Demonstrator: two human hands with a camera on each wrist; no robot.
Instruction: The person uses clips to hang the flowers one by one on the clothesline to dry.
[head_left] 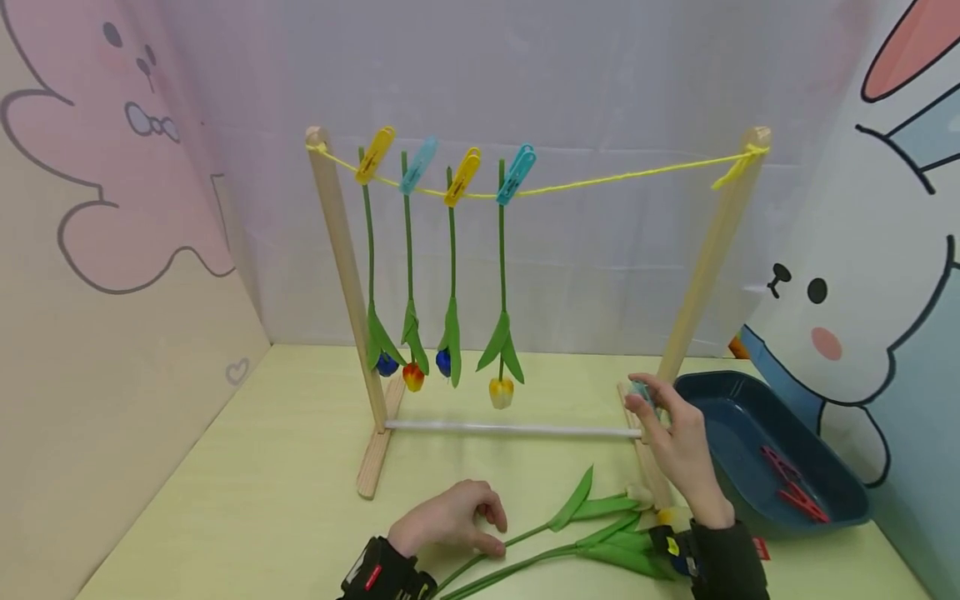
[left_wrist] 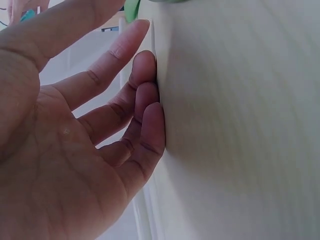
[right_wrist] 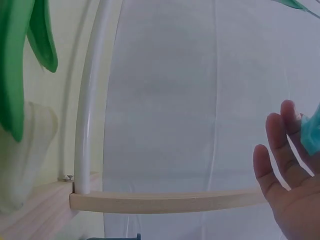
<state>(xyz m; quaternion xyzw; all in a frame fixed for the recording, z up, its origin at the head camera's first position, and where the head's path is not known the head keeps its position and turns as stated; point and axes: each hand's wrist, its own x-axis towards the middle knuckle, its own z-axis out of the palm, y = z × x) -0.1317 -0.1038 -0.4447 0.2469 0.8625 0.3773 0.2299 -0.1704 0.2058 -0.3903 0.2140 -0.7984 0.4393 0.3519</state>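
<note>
While right fingers [head_left: 663, 390] pinch a clip [right_wrist: 311, 134], left fingers [left_wrist: 116, 52] are apart, wrist label [head_left: 372, 577] unreadable.

No word, number or brand can be read. The red label [head_left: 372, 576] on the black band [head_left: 393, 565] at the left wrist, the yellow mark [head_left: 672, 547] at the right wrist and the red tag [head_left: 761, 548] by the right sleeve [head_left: 727, 562] are too small to make out; a heart outline [head_left: 237, 372] stands on the left wall [head_left: 172, 400]
</note>
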